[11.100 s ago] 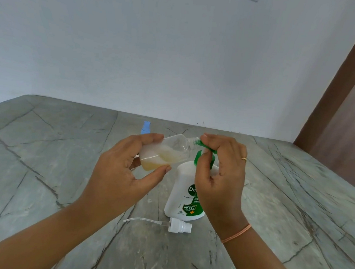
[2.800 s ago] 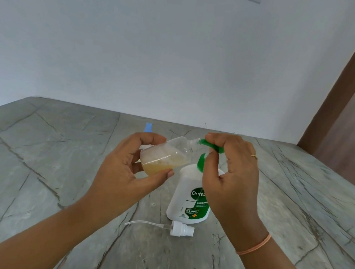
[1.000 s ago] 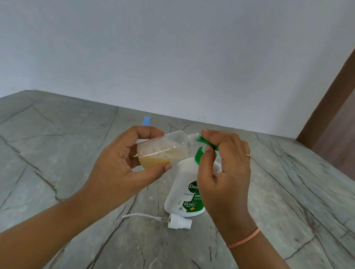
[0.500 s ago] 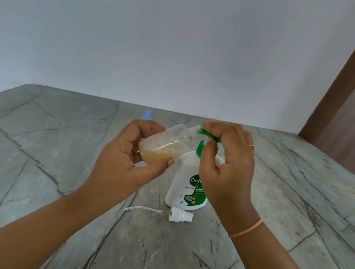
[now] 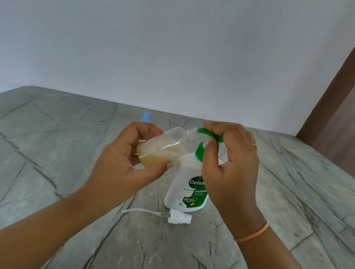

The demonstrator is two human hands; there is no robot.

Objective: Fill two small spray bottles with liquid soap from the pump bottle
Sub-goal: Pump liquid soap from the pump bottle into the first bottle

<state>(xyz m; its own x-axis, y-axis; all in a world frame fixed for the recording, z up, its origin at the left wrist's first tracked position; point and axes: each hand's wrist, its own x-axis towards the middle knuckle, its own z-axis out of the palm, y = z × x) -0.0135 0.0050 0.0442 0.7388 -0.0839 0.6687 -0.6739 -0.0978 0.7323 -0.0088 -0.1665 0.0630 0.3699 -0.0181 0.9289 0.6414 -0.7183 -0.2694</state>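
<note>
My left hand [image 5: 119, 168] grips a small clear spray bottle [image 5: 163, 149], tilted on its side with its open neck against the green pump nozzle. Yellowish soap with bubbles fills its lower half. The white pump bottle [image 5: 186, 187] with a green label stands on the stone counter. My right hand [image 5: 231, 165] curls round its green pump head [image 5: 209, 134], fingers on top, thumb at the green collar. The small bottle's white spray cap [image 5: 179, 216] with its dip tube lies in front of the pump bottle. Behind my left hand, the blue top of a second spray bottle [image 5: 146, 117] shows.
The grey veined stone counter [image 5: 45, 146] runs back to a plain white wall. A brown wooden door frame [image 5: 342, 82] rises at the right.
Both hands keep the same hold. The small bottle's soap level has risen since the earliest frame. The view shifts slightly as my head moves.
</note>
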